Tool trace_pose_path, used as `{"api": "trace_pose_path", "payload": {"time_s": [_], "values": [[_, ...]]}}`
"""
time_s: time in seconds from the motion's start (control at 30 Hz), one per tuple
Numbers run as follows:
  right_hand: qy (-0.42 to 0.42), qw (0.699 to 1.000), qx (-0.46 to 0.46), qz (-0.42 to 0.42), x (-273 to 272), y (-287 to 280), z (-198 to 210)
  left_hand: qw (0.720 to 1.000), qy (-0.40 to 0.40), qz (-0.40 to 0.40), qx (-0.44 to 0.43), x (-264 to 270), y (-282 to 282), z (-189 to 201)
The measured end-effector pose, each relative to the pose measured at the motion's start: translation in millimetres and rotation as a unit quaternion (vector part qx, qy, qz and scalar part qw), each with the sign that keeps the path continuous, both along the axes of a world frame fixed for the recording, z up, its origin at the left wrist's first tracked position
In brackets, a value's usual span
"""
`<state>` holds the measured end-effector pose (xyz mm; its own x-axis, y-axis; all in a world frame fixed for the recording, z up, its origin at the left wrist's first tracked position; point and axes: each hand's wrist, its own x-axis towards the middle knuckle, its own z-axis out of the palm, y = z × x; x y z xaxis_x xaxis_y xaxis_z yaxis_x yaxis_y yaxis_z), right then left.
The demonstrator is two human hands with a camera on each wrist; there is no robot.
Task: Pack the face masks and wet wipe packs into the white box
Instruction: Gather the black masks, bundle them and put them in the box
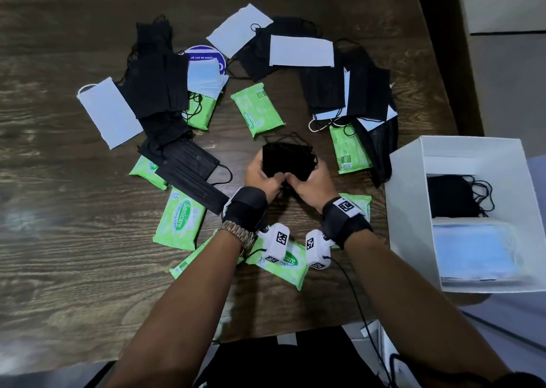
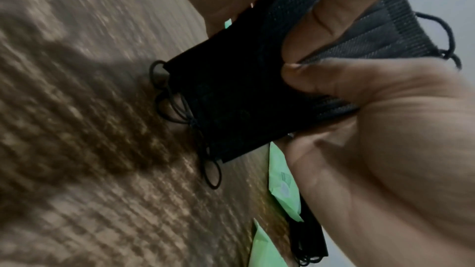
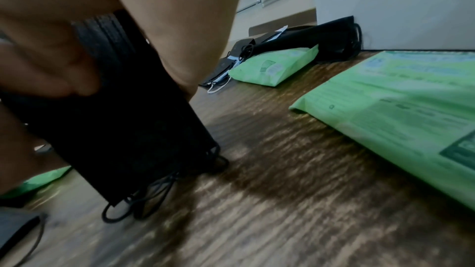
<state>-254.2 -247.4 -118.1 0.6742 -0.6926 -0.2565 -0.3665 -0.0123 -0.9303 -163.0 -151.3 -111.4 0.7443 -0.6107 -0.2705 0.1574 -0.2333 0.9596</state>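
Observation:
Both hands hold one stack of black face masks (image 1: 287, 160) upright at the table's centre, its lower edge and ear loops touching the wood. My left hand (image 1: 263, 178) grips the stack's left side and my right hand (image 1: 310, 182) its right side. In the left wrist view the stack (image 2: 231, 92) is pinched between thumb and fingers; in the right wrist view the stack (image 3: 120, 121) stands on the table. The white box (image 1: 413, 198) at right holds black masks (image 1: 452, 197) and blue masks (image 1: 475, 249). Green wet wipe packs (image 1: 257, 108) and more black and white masks (image 1: 301, 51) lie scattered around.
A wooden table (image 1: 59, 210) carries everything. Wipe packs (image 1: 180, 219) lie under and beside my wrists, another wipe pack (image 1: 348, 148) sits close to the box. A blue round sticker (image 1: 204, 58) shows under masks at the back. The table's right edge (image 1: 437, 62) runs behind the box.

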Motion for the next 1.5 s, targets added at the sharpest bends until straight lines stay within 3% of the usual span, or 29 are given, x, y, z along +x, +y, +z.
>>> {"api": "trace_pose_path", "payload": {"time_s": [0.17, 0.4, 0.5, 0.63, 0.7, 0.8, 0.93, 1.07, 1.2, 1.27, 1.37, 1.43, 1.5], "values": [[0.006, 0.999, -0.033, 0.004, -2.8, -7.4, 13.2, 1.0, -0.005, -0.002, 0.006, -2.3, -7.6, 12.7], [0.035, 0.99, -0.107, 0.088, -49.0, -73.0, 80.7, 0.994, 0.071, 0.033, -0.074, -11.1, -49.4, 56.1], [0.093, 0.977, -0.157, 0.114, -89.9, -113.7, 119.8, 0.994, -0.013, -0.008, -0.106, -16.8, -79.2, 86.2], [0.164, 0.965, -0.168, 0.115, -146.8, -169.2, 155.2, 0.976, -0.114, -0.145, -0.118, -37.7, -127.0, 121.6], [0.168, 0.971, -0.146, 0.082, -176.2, -194.7, 167.0, 0.949, -0.211, -0.223, -0.074, -56.6, -150.6, 130.0], [0.225, 0.962, -0.156, 0.012, -218.3, -231.6, 165.8, 0.881, -0.347, -0.321, 0.001, -92.8, -182.7, 133.3], [0.345, 0.923, -0.168, -0.014, -246.2, -264.6, 136.0, 0.802, -0.394, -0.43, 0.13, -143.9, -227.8, 116.2], [0.455, 0.865, -0.2, 0.069, -242.7, -272.4, 104.5, 0.679, -0.452, -0.515, 0.263, -175.1, -254.9, 99.7], [0.479, 0.838, -0.233, 0.117, -235.7, -271.4, 81.0, 0.59, -0.473, -0.565, 0.33, -189.6, -268.8, 86.1], [0.478, 0.828, -0.254, 0.145, -233.6, -267.7, 72.8, 0.582, -0.444, -0.572, 0.37, -196.1, -271.0, 77.9], [0.486, 0.813, -0.252, 0.199, -234.1, -270.0, 51.8, 0.602, -0.391, -0.567, 0.405, -202.4, -275.2, 56.1], [0.493, 0.807, -0.244, 0.217, -234.5, -271.6, 39.4, 0.567, -0.412, -0.59, 0.401, -204.4, -279.3, 43.0], [0.498, 0.8, -0.239, 0.234, -233.8, -269.3, 34.1, 0.552, -0.43, -0.594, 0.397, -207.5, -281.6, 36.6]]}}
